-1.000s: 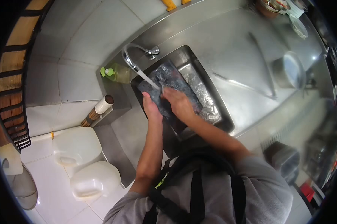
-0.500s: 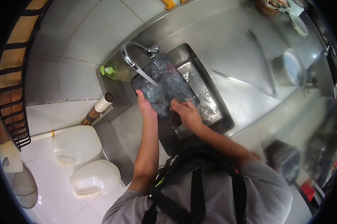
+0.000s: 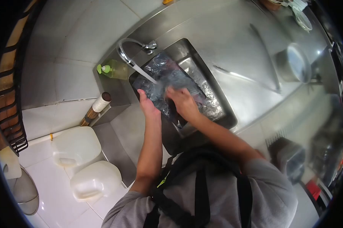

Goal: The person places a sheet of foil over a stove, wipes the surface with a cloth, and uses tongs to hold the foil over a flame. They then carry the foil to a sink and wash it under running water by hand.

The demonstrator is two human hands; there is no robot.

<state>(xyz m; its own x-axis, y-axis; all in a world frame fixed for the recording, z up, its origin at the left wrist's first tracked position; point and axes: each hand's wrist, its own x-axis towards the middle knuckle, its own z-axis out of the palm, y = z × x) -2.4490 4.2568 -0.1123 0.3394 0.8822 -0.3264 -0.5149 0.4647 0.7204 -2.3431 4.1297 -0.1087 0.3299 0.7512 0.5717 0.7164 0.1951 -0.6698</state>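
A dark, flat rectangular tray (image 3: 162,64) is tilted in the steel sink (image 3: 229,116), its surface wet and shiny. My left hand (image 3: 150,108) grips its left edge, thumb on top and fingers hidden underneath. Over the lower middle of the tray, my right hand (image 3: 185,103) presses down with curled fingers, their tips blurred by motion. Whatever those fingers hold, if anything, I cannot make out. From the curved chrome tap (image 3: 123,52), running water pours onto the tray just ahead of both hands.
A green-topped pump bottle (image 3: 117,70) stands left of the tap. Below it leans a bundled stick brush (image 3: 96,108). Two whitish plastic jugs (image 3: 76,146) are at lower left. On the counter right of the sink are a long metal utensil (image 3: 247,79) and a round pot (image 3: 295,64).
My right hand has moved up and left across the tray, towards the water stream. My left hand keeps its grip on the edge. The view has shifted slightly.
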